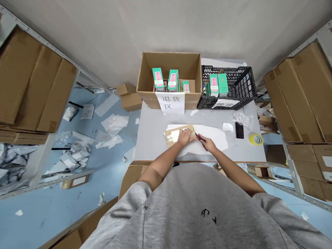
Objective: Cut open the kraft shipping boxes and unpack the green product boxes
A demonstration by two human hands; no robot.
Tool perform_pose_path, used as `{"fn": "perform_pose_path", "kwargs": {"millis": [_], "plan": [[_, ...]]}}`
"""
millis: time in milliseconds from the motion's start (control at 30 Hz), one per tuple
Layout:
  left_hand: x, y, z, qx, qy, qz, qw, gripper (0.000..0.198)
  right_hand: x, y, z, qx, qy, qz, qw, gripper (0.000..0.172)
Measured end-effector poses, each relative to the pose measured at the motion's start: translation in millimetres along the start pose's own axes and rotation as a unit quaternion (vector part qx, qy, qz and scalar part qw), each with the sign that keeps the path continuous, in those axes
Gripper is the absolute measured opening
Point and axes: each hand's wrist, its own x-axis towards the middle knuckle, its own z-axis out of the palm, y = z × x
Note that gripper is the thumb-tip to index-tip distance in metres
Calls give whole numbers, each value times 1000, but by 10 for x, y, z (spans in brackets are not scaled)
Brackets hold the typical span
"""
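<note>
Two bare hands are working on a flat kraft card packet (173,136), which is lying on a white sheet (212,138) near the front of the bench (153,133). Left hand (185,136) is pressing down on the packet, fingers (188,131) spread, not gripping. Right hand (208,144) is closing its fingers narrowly around a red-and-black utility knife (200,137), tip just beside the packet's edge.

Cardboard carton (168,65) at the far end of the bench is holding three upright green-and-pink boxes (158,79); other contents are partly hidden. Black plastic crate (230,77) just beside it is carrying two more green boxes (218,84). Paper sign (169,102) reading 退货区 is hanging on the carton front. Phone (239,130), yellow tape roll (256,139) and bubble wrap (243,120) are lying to the right on the bench.
</note>
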Motion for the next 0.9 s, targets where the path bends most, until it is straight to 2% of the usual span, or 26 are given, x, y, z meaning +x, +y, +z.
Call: {"fn": "perform_pose_path", "kwargs": {"millis": [167, 267, 367, 433, 500, 567, 633, 767, 900], "plan": [[9, 7, -16, 13, 10, -1, 1000, 61, 21, -14, 20, 1, 26, 3, 1000, 59], [-77, -54, -16, 14, 30, -4, 999, 78, 22, 102, -17, -23, 86, -9, 996, 58], [-359, -236, 11, 23, 28, -5, 999, 98, 110, 295, -100, -86, 148, 42, 984, 51], [-633, -413, 56, 28, 20, -36, 999, 108, 240, 416, -141, -141, 146, 102, 974, 45], [-906, -591, 121, 32, 29, -88, 995, 105, 400, 517, -141, -182, 130, 144, 964, 45], [-1115, -731, 198, 26, 39, -132, 990, 98, 556, 599, -96, -204, 117, 160, 959, 53], [-1226, -817, 274, 1, 41, -141, 989, 92, 684, 667, -15, -211, 112, 157, 958, 66], [-1223, -878, 374, -49, 53, -131, 989, 90, 847, 758, 186, -212, 110, 138, 961, 87], [-1190, -910, 393, -69, 62, -122, 988, 94, 892, 766, 347, -226, 111, 114, 961, 93]]}}
